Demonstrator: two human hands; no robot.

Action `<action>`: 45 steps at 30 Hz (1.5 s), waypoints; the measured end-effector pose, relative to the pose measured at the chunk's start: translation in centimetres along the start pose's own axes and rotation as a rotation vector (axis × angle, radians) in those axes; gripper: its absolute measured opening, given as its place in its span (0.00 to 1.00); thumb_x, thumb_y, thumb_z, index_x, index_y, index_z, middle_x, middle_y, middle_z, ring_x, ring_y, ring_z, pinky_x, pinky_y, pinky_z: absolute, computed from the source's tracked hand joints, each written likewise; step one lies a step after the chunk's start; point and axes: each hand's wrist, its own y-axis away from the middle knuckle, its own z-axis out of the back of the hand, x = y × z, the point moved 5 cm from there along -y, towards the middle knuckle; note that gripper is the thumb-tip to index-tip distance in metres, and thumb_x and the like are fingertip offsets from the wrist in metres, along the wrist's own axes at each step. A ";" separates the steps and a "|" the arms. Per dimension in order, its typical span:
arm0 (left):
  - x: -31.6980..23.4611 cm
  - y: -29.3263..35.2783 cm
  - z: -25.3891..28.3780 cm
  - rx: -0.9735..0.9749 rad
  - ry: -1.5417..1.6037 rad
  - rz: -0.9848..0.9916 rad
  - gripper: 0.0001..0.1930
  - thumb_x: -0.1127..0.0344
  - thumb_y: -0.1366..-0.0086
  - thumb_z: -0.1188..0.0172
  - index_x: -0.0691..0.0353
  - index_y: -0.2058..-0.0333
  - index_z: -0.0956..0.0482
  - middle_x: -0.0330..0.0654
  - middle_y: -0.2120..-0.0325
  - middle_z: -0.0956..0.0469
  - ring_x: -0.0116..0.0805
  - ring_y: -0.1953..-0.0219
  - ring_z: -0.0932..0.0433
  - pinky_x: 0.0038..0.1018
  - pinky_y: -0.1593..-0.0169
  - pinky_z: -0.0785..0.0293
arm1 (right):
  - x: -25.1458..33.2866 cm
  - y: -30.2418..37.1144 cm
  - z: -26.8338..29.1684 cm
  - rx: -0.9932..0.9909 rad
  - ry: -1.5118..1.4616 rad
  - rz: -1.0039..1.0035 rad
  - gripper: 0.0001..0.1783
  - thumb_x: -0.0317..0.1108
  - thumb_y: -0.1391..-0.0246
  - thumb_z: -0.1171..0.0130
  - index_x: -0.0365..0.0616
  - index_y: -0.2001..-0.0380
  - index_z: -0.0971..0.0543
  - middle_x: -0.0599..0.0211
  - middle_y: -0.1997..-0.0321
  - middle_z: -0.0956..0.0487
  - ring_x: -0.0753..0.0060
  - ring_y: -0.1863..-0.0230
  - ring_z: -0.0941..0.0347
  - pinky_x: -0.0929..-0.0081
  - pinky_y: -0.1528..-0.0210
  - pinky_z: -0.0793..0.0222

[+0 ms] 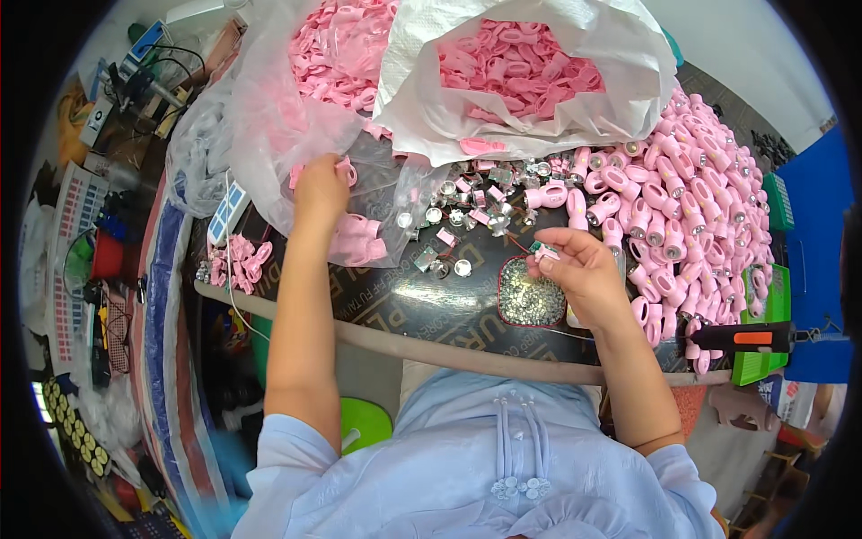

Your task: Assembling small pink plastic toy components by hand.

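My left hand (pixel 321 187) reaches to the mouth of a clear plastic bag (pixel 269 117), its fingers closed on a pink plastic casing (pixel 347 171). The back of that hand hides part of the grip. Over the front of the table, my right hand (pixel 585 277) pinches a small circuit board (pixel 544 251) with a wire attached. Just below it stands a red-rimmed tray (pixel 532 295) full of small metal screws or similar bits. More pink casings (pixel 357 241) lie on the bag's plastic, near my left wrist.
A white woven sack (pixel 404 99) of pink parts stands at the back. Assembled pink flashlights (pixel 682 198) are heaped at right. Loose lamp-and-board assemblies (pixel 462 208) lie mid-table. A black tool with an orange mark (pixel 745 338) juts in at right, beside a green basket (pixel 765 364).
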 end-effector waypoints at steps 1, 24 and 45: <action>0.5 -1.2 -0.7 0.000 0.005 -0.006 0.13 0.61 0.37 0.41 0.63 0.60 0.18 0.55 0.62 0.19 0.55 0.57 0.20 0.45 0.53 0.25 | -0.4 -0.2 0.3 -0.006 0.001 0.005 0.21 0.20 0.45 0.38 0.32 0.48 0.25 0.60 0.60 0.18 0.72 0.62 0.20 0.74 0.55 0.22; -17.5 13.5 -1.6 0.796 1.332 -0.005 0.19 0.77 0.38 0.39 0.63 0.48 0.29 0.40 0.58 0.22 0.28 0.62 0.19 0.23 0.64 0.18 | 0.7 0.0 -2.6 -0.036 -0.278 0.176 0.19 0.20 0.46 0.36 0.34 0.50 0.24 0.63 0.59 0.18 0.75 0.63 0.23 0.77 0.56 0.26; -18.0 16.5 -3.5 0.957 1.845 0.325 0.16 0.72 0.30 0.44 0.65 0.45 0.32 0.45 0.53 0.22 0.32 0.51 0.21 0.28 0.47 0.22 | 2.9 1.3 -2.1 -0.031 0.598 0.141 0.15 0.23 0.54 0.30 0.35 0.60 0.16 0.65 0.62 0.21 0.82 0.69 0.25 0.81 0.65 0.27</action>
